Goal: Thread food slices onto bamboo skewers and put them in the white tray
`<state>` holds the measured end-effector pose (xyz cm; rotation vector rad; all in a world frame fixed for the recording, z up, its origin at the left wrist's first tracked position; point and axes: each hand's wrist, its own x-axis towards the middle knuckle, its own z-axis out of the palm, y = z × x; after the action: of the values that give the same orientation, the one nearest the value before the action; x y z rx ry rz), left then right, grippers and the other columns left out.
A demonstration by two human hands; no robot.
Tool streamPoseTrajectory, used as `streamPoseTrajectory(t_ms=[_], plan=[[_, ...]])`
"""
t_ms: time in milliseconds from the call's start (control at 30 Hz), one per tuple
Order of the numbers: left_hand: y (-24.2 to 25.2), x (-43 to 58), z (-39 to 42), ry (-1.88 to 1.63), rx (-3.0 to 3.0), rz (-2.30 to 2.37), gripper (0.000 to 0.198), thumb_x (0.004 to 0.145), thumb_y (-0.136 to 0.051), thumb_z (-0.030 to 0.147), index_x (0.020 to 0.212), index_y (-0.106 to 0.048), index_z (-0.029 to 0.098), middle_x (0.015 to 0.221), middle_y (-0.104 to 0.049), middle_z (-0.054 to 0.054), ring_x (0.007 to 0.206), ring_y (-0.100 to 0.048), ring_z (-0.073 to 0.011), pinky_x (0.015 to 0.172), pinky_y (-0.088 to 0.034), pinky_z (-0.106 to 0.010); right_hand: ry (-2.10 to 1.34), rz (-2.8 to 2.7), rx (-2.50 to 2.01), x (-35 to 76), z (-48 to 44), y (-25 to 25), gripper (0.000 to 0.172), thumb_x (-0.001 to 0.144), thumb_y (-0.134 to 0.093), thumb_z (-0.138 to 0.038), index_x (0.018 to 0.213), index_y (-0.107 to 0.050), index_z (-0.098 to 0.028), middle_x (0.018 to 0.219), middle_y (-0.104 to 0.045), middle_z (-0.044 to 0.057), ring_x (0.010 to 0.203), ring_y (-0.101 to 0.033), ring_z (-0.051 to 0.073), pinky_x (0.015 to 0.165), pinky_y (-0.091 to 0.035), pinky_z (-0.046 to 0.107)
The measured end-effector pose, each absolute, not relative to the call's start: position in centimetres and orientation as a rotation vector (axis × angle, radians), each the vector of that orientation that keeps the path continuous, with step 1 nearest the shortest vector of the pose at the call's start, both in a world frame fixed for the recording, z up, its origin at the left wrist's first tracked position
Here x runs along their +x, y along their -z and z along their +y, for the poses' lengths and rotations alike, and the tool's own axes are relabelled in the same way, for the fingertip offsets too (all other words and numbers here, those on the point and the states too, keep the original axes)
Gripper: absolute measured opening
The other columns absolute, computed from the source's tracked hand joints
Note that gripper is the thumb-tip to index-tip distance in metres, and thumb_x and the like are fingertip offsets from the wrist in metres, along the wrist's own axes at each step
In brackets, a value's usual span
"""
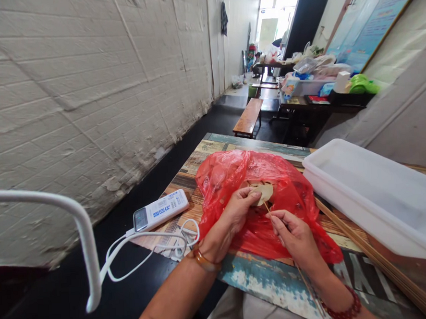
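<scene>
Left hand (239,207): I see it closed on a tan slice (264,191), thumb and fingertips pinching its near edge.
Right hand (293,234): closed around a thin skewer (267,208), with the tip pointing up at the slice.
Slice and skewer: the skewer tip is just beside the slice's lower edge; I cannot tell if it has gone in.
Red bag (293,174): crumpled open under both hands, with the slice held over its middle.
Table (263,276): painted wood, and the bag lies on it.
White tray (373,188): on the table to the right, just beside the bag.
Spare skewers (378,260): a bundle lying along the tray's near side.
Power bank (160,210): on the left edge of the table, with its white cable (146,252) looping off the edge.
</scene>
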<state>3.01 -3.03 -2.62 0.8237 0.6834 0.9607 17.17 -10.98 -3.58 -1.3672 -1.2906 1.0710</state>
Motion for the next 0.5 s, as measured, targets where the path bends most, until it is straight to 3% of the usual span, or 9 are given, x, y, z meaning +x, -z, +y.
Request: streamPoseTrajectory(t_ms=[233,400,500], plan=[[2.44,2.83,-3.15,-0.97,0.933,0.753,0.031,0.07,-0.07,0.041,0.079,-0.067,0.011,0.068,-0.059,-0.002,0.055,-0.046,-0.0058,0.051,-0.03,-0.017,-0.928,-1.411,-1.406,17.33,-11.01,3.16,0.022,0.084,-0.054,-0.041,0.084,-0.065,-0.022,0.06,-0.053,-0.002,0.054,-0.049,0.014,0.052,-0.039,0.024],[2.38,2.72,-3.18,-0.948,0.966,0.778,0.031,0.066,-0.073,0.04,0.069,-0.066,0.01,0.059,-0.054,0.001,0.05,-0.04,-0.0045,0.049,-0.026,-0.018,-0.886,-1.438,-1.429,17.39,-11.03,3.33,0.022,0.084,-0.053,-0.041,0.082,-0.065,-0.022,0.058,-0.053,-0.002,0.053,-0.049,0.014,0.052,-0.039,0.024],[2.27,2.84,-3.26,-0.942,0.99,0.773,0.031,0.066,-0.073,0.04,0.069,-0.066,0.01,0.06,-0.057,0.0,0.052,-0.043,-0.0056,0.051,-0.029,-0.019,-0.882,-1.432,-1.436,17.32,-11.03,3.3,0.022,0.084,-0.053,-0.041,0.081,-0.064,-0.022,0.057,-0.051,-0.003,0.054,-0.048,0.014,0.052,-0.038,0.024]])
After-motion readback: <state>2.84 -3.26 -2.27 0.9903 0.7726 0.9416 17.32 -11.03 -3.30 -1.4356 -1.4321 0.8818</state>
